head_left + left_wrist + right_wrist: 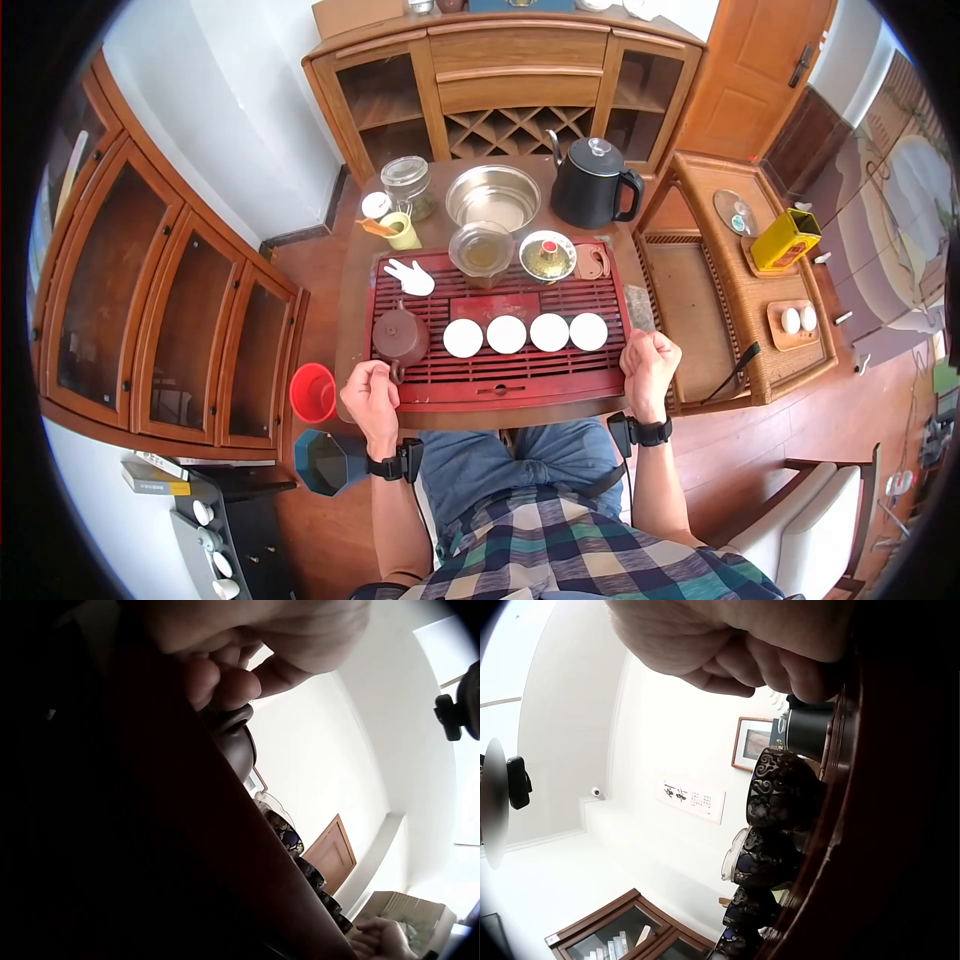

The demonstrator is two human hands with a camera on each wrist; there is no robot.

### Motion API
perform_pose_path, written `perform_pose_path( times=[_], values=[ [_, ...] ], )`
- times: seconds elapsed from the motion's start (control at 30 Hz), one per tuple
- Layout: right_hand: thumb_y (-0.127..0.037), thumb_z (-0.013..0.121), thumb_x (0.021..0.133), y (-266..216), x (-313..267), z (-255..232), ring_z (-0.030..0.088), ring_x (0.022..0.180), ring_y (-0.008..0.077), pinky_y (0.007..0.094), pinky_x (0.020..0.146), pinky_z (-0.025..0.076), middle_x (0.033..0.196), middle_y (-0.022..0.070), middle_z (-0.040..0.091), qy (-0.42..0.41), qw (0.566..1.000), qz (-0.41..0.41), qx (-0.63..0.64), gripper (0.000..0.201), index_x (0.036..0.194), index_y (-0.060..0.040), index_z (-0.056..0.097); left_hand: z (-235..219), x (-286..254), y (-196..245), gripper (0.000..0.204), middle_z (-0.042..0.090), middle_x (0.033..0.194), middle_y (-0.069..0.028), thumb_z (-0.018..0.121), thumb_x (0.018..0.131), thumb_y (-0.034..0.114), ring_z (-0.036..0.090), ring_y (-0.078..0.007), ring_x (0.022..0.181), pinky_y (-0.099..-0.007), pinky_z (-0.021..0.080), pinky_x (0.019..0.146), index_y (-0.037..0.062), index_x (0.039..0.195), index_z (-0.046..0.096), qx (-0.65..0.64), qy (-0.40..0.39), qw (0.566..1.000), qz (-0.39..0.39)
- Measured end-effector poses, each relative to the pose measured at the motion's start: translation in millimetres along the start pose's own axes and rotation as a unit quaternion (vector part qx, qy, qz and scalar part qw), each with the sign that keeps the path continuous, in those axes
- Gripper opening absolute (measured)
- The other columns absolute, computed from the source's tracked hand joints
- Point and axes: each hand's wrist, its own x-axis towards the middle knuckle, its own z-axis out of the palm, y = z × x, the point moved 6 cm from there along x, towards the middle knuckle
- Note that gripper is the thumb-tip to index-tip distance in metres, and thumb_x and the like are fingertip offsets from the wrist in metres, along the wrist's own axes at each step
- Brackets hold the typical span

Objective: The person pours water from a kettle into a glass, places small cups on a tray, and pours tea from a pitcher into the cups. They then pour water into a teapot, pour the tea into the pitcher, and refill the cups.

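Observation:
A red slatted tea tray [500,393] lies on the table. At its front left corner rests the left hand [371,402], fingers curled and empty, close to a brown clay teapot [401,337]. The right hand [650,368] rests by the right edge, also curled with nothing in it. Four white-looking cups stand in a row between them, the rightmost [588,332] nearest the right hand. In the right wrist view, curled fingers [754,664] show above dark patterned cups [784,787]. The left wrist view shows curled fingers [221,679] beside the teapot [238,750].
Behind the cups are a glass lidded bowl [481,249], a patterned bowl [547,258] and a white hand-shaped piece [410,277]. Farther back stand a steel basin [493,200], a glass jar [407,188] and a black kettle [596,183]. A wicker cart [778,366] is at right, a red bin [313,392] at left.

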Motion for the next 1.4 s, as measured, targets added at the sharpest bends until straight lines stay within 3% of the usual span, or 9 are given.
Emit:
perform_pose_path(
  times=[0.27,0.37,0.47,0.73,0.97,1.17,1.23,1.37,1.4],
  values=[
    [0.002,0.055,0.097,-0.1,0.2,0.2,0.030,0.046,0.0071,0.0260,0.043,0.023,0.056,-0.0001,0.040,0.000,1.000,-0.001,0.002,0.042,0.059,-0.0077,0.037,-5.2,3.3,12.3,0.017,0.052,0.055,0.0015,0.058,0.102,0.008,0.045,-0.0033,0.047,-0.0216,0.030,0.045,-0.0005,0.089,0.066,-0.004,0.012,1.000,-0.012],
    [-0.003,0.062,0.099,0.8,0.5,-0.5,0.029,0.044,0.0052,0.0264,0.043,0.022,0.052,-0.0046,0.037,0.012,1.000,-0.003,0.013,0.049,0.058,-0.0111,0.037,-9.2,9.5,30.6,0.015,0.057,0.062,0.0005,0.061,0.101,0.008,0.048,-0.0053,0.052,-0.0229,0.036,0.050,-0.0019,0.092,0.067,0.035,0.024,0.999,-0.011],
    [-0.002,0.062,0.099,1.8,1.1,-1.6,0.030,0.044,0.0053,0.0264,0.043,0.022,0.052,-0.0044,0.037,0.008,1.000,-0.002,0.015,0.049,0.058,-0.0109,0.036,2.3,20.4,68.1,0.012,0.061,0.085,-0.0037,0.070,0.095,0.006,0.055,-0.0109,0.070,-0.0272,0.047,0.066,-0.0038,0.102,0.070,0.188,-0.016,0.978,0.093],
    [-0.002,0.062,0.099,2.2,0.7,-2.5,0.030,0.044,0.0049,0.0261,0.043,0.022,0.052,-0.0047,0.038,0.009,1.000,0.002,0.022,0.049,0.059,-0.0105,0.036,33.2,35.8,86.9,0.019,0.057,0.091,-0.0096,0.073,0.089,0.003,0.055,-0.0177,0.069,-0.0318,0.049,0.067,-0.0056,0.105,0.071,0.307,-0.114,0.939,0.109],
    [-0.004,0.062,0.100,4.4,0.8,-5.0,0.030,0.044,0.0039,0.0250,0.042,0.022,0.053,-0.0050,0.038,0.007,1.000,0.002,0.015,0.048,0.060,-0.0108,0.038,38.6,44.5,81.9,0.019,0.059,0.089,-0.0094,0.075,0.087,0.002,0.058,-0.0180,0.071,-0.0319,0.049,0.068,-0.0063,0.103,0.071,0.350,-0.135,0.918,0.127],
    [-0.004,0.063,0.100,5.8,1.2,-6.7,0.031,0.044,0.0037,0.0245,0.042,0.022,0.053,-0.0050,0.038,0.005,1.000,0.007,0.020,0.046,0.060,-0.0106,0.040,43.3,45.0,91.1,0.014,0.062,0.090,-0.0142,0.072,0.089,0.000,0.062,-0.0255,0.076,-0.0365,0.050,0.071,-0.0070,0.101,0.069,0.374,-0.171,0.897,0.163],
    [-0.004,0.062,0.099,5.5,0.6,-6.4,0.031,0.044,0.0038,0.0245,0.042,0.023,0.053,-0.0050,0.040,0.003,1.000,0.004,0.018,0.046,0.059,-0.0104,0.041,44.0,44.2,90.1,0.013,0.061,0.096,-0.0190,0.068,0.091,0.000,0.063,-0.0365,0.083,-0.0420,0.051,0.075,-0.0082,0.101,0.066,0.373,-0.182,0.899,0.144],
    [0.001,0.058,0.098,2.2,0.1,-4.0,0.030,0.045,0.0059,0.0250,0.043,0.024,0.054,-0.0020,0.040,0.011,1.000,0.013,0.009,0.045,0.058,-0.0085,0.039,44.4,43.7,89.5,0.013,0.061,0.096,-0.0190,0.068,0.091,0.000,0.063,-0.0370,0.084,-0.0424,0.051,0.075,-0.0080,0.101,0.067,0.382,-0.182,0.894,0.149],
    [0.000,0.059,0.098,1.3,-0.2,-3.0,0.030,0.045,0.0058,0.0250,0.043,0.024,0.054,-0.0023,0.040,0.012,1.000,0.016,0.006,0.045,0.058,-0.0087,0.039,44.3,43.7,89.8,0.013,0.061,0.093,-0.0171,0.069,0.091,0.000,0.063,-0.0326,0.081,-0.0397,0.050,0.074,-0.0075,0.102,0.067,0.386,-0.178,0.891,0.162]
  ],
)
